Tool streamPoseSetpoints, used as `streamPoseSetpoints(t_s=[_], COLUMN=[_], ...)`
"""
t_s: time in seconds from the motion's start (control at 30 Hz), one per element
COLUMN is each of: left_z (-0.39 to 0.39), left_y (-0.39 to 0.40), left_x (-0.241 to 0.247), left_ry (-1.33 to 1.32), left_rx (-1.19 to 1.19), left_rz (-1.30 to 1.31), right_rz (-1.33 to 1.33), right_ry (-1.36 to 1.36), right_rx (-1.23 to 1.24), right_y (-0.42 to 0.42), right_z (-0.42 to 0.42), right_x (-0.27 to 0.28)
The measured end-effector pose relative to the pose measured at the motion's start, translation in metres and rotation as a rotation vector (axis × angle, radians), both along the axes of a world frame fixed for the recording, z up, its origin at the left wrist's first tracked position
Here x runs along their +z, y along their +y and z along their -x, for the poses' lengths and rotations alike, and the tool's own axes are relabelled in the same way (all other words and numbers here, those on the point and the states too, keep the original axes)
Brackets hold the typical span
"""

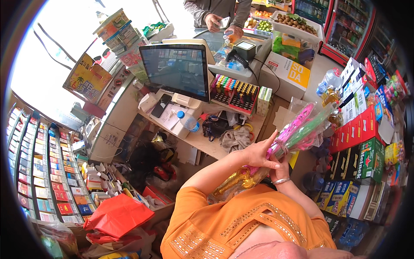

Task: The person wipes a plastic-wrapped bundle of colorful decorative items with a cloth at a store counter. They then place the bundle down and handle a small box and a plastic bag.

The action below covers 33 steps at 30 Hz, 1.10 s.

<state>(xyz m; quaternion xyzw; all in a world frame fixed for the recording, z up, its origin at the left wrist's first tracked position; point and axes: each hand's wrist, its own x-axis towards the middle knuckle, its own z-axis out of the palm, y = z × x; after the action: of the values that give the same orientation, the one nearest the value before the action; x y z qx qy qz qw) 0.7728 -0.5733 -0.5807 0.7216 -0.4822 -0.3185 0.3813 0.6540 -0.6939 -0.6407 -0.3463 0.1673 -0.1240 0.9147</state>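
A bundle of plastic-wrapped toys [292, 128], pink and green at its upper end and gold at its lower end, lies slantwise before my chest. Both my hands are on it. My left hand [280, 170] grips the bundle's middle from below, with a silver bracelet at the wrist. My right hand [260, 152] lies against the bundle from the other side, thumb and forefinger spread apart around it; whether it bears any of the weight I cannot tell. A tie binds the wrapping beside my fingers. Beyond my right forearm, a grey cloth [237, 138] lies on the wooden counter.
Across the counter, a person in a grey jacket [223, 13] holds a phone and a bottle. A monitor [176, 69], a tray of lighters [241, 94], a barcode scanner [238, 60] and a water bottle [188, 121] stand ahead. Stacked drink boxes [355, 129] rise at right; a red bag [119, 215] lies lower left.
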Motion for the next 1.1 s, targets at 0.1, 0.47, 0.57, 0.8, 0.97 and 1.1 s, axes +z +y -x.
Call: streamPoseSetpoints(t_s=[0.1,0.47,0.57,0.8,0.97,1.1], left_z=[0.004,0.005,0.004,0.004,0.016,0.031], left_y=[0.015,0.035,0.039,0.036,0.036,0.025], left_x=[0.000,0.014,0.012,0.020,0.006,-0.006], left_ry=[-0.231,-0.007,-0.014,-0.090,-0.149,-0.284], left_rx=[0.001,-0.035,-0.063,-0.085,-0.001,0.065], left_rz=[-0.065,-0.152,-0.131,-0.185,-0.178,-0.205], right_rz=[-0.010,-0.042,-0.050,-0.116,-0.165,-0.286], right_ry=[0.005,-0.076,-0.083,-0.127,-0.156,-0.124], right_rx=[-0.029,0.012,0.044,0.072,0.082,0.021], right_y=[-0.001,0.003,0.005,0.001,0.001,-0.001], right_z=[0.005,0.011,0.013,0.012,0.010,0.003], right_x=[-0.005,0.009,0.010,0.003,0.006,-0.017])
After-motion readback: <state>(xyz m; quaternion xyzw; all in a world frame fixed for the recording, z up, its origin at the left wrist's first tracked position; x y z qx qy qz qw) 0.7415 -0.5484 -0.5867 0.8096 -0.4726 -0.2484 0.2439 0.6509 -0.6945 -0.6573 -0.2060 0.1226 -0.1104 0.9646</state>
